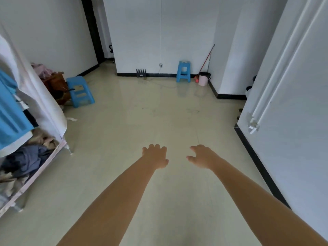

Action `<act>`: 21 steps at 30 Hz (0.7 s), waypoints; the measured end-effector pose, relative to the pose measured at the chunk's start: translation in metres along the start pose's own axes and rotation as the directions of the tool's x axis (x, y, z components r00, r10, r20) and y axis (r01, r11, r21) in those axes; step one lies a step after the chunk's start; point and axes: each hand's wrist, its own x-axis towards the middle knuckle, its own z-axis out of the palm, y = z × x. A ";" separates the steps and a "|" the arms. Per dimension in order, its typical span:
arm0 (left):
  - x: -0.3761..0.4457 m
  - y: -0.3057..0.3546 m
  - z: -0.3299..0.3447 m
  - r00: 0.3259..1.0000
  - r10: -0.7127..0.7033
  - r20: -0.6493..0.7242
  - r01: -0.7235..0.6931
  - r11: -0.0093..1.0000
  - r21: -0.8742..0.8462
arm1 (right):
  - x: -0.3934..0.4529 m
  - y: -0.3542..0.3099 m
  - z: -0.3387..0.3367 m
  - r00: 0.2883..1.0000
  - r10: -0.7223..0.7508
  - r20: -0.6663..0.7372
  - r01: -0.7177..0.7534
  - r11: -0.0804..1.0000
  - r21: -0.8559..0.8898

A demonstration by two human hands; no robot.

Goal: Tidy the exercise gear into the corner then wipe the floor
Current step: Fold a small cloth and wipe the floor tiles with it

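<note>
Both hands empty, reaching fwd over bare floor; no exercise gear in view.

L hand [155, 156] and R hand [201, 157] are held out side by side above the floor [134, 121], fingers loosely curled downward, gripping nothing. Can't spot any exercise gear, so its bearing from the hands can't be told. What does show, for the wipe step: mop/broom handle [206, 57] leaning in the far R corner beside the pink bin [203, 79], w/ a blue stool [184, 71] just left of it. It lies well ahead and a bit right, handle near upright and tilted right, so R hand looks nearer, I'd judge. A 2nd blue stool [80, 91] sits far left by the clothes rack [44, 103].
</note>
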 end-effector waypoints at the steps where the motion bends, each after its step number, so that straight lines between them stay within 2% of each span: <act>1: 0.026 -0.004 -0.012 1.000 0.010 -0.005 -0.010 1.000 -0.001 | 0.024 0.000 -0.011 1.000 0.003 -0.001 -0.003 1.000 0.002; 10: 0.266 -0.024 -0.079 0.998 0.046 -0.040 -0.047 0.999 -0.013 | 0.270 0.038 -0.090 1.000 0.002 -0.026 -0.001 1.000 0.024; 15: 0.419 -0.037 -0.133 0.999 -0.025 -0.027 0.024 1.000 -0.019 | 0.417 0.072 -0.154 0.999 -0.048 -0.022 0.048 0.999 0.026; 21: 0.578 -0.055 -0.200 0.997 -0.080 -0.018 0.079 0.997 -0.015 | 0.569 0.103 -0.238 0.999 -0.035 -0.042 0.037 0.998 0.060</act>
